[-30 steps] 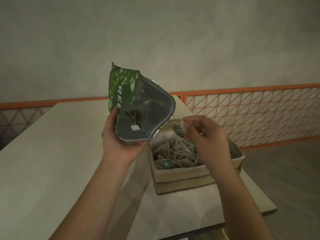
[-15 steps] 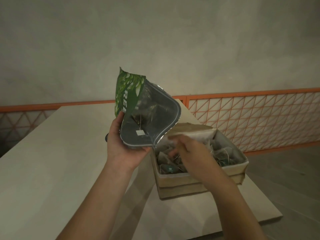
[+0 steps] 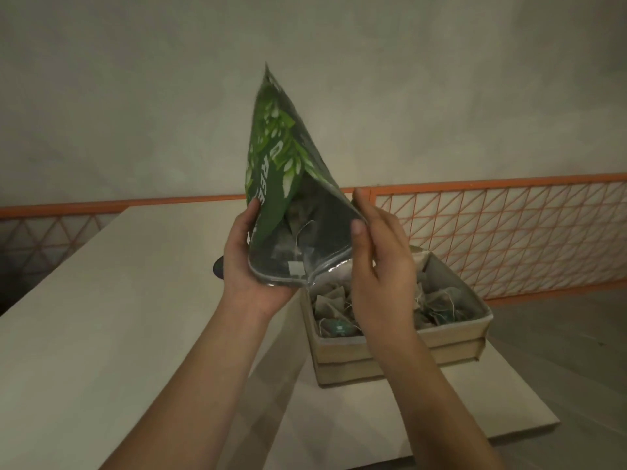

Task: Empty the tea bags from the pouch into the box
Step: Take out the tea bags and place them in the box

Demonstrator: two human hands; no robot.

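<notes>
I see my left hand (image 3: 251, 262) gripping the green foil pouch (image 3: 281, 184) at its mouth, my right hand (image 3: 380, 252) pinching the opposite rim. The pouch hangs mouth-down above the beige cardboard box (image 3: 400, 351), at 4 o'clock on the pale surface (image 3: 101, 334), holding pyramid tea bags (image 3: 437, 305).

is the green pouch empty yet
Not empty. Inside the open mouth of the green foil pouch, at least one tea bag shows, its string and white tag hanging near the rim.
</notes>
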